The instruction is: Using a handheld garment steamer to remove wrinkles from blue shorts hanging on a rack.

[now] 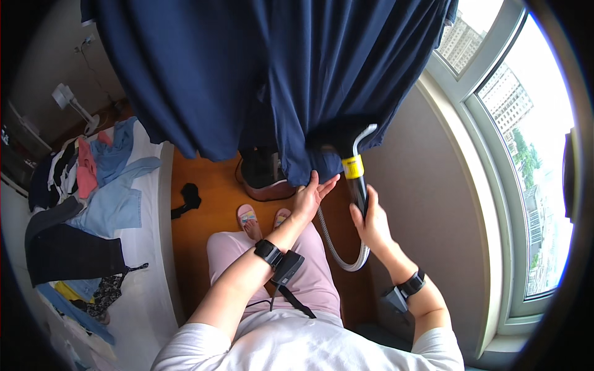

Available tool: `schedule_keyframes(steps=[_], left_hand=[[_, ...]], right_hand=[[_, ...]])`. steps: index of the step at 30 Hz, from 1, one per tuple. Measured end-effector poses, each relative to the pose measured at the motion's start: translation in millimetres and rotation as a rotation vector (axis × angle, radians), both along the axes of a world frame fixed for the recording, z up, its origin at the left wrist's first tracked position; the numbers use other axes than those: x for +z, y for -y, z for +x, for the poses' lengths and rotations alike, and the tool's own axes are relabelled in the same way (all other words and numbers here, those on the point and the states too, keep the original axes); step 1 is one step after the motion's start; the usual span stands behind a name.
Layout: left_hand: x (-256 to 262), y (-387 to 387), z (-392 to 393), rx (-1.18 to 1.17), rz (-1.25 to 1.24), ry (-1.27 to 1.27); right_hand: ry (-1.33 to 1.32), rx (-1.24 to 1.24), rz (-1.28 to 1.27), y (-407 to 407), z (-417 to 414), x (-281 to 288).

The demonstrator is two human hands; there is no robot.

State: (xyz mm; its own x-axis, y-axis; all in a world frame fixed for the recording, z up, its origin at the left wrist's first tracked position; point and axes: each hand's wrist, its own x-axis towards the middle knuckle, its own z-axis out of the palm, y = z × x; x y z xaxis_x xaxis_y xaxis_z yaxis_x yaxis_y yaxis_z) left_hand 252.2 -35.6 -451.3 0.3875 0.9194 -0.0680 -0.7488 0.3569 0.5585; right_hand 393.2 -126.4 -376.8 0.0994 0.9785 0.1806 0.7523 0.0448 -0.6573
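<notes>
A wide navy garment (195,83) hangs in folds before me, with its upper part out of view. My left hand (312,198) is at its lower hem, thumb against the front of the cloth and fingers stretched to the right. In my right hand (375,226) is the black handle of a garment steamer (356,188) with a yellow label band. Its dark head lies against the lower right of the garment, and the pressed face is hidden. A grey braided hose (345,265) loops below the handle. The steamer's base (264,185) stands on the floor, partly covered by the cloth.
At left, a bed with a white sheet (146,287) bears piled clothes (111,195). A black cloth item (189,197) lies on the wooden floor (204,181). A white lamp-like stand (76,104) is behind the bed. The wall and window frame (468,97) rise close at right.
</notes>
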Motion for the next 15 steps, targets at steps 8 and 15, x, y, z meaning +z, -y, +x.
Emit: schedule_keyframes(steps=[8,15], left_hand=[[-5,14,-8,-0.044,0.004,-0.071],[-2,14,-6,-0.024,-0.029,-0.125]], right_hand=[[-0.054,-0.026,0.461,-107,-15,123],[0.022,0.069,0.423,-71,-15,65]])
